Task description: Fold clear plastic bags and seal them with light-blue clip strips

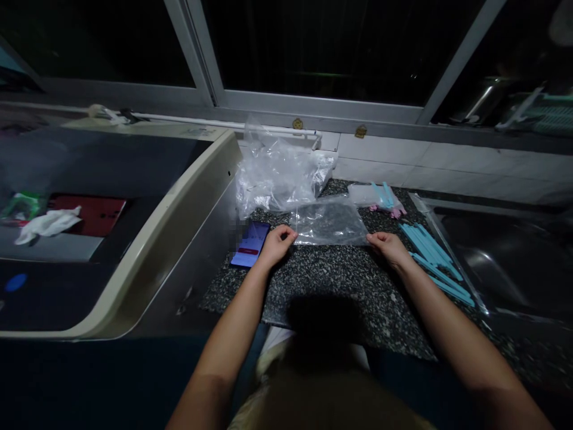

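Observation:
A clear plastic bag is stretched flat above the speckled counter. My left hand pinches its near left corner between thumb and fingers. At the near right corner, my right hand grips the bag the same way. Just left of my left hand lies a phone with a lit screen. Several light blue strips lie in a loose pile to the right of my right hand. Behind them sits a small clear packet, with blue strips and small pink pieces on or beside it.
Crumpled clear plastic is heaped against the tiled wall. On the left stands a washing machine, bearing a dark red item and a crumpled white tissue. A metal sink is at the right. Windows run behind.

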`<action>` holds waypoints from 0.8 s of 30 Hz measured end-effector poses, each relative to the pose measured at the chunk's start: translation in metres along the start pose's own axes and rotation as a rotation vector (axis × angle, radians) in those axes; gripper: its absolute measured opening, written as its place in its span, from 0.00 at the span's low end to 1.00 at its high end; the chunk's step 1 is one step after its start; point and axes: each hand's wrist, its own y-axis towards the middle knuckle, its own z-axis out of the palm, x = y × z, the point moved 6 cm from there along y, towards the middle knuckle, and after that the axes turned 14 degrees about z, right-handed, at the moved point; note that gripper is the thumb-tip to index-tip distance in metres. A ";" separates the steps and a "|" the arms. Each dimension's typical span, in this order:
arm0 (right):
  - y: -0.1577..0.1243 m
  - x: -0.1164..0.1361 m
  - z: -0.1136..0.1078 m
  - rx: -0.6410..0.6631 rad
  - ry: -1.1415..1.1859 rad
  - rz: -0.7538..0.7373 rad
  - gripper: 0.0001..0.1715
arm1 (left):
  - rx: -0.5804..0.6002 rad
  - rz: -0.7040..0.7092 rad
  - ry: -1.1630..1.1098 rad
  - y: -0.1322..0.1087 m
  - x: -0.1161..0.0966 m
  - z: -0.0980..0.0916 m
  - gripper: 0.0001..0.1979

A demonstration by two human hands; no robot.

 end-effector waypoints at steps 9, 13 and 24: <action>-0.096 0.056 0.033 -0.471 -0.666 -1.098 0.09 | -0.125 -0.136 -0.235 -0.014 -0.012 0.025 0.12; -0.124 0.061 0.074 -0.476 -0.790 -1.284 0.09 | -0.100 -0.117 -0.243 -0.018 -0.027 0.043 0.13; -0.121 0.062 0.073 -0.532 -0.788 -1.291 0.04 | -0.013 0.005 -0.232 -0.019 -0.046 0.060 0.12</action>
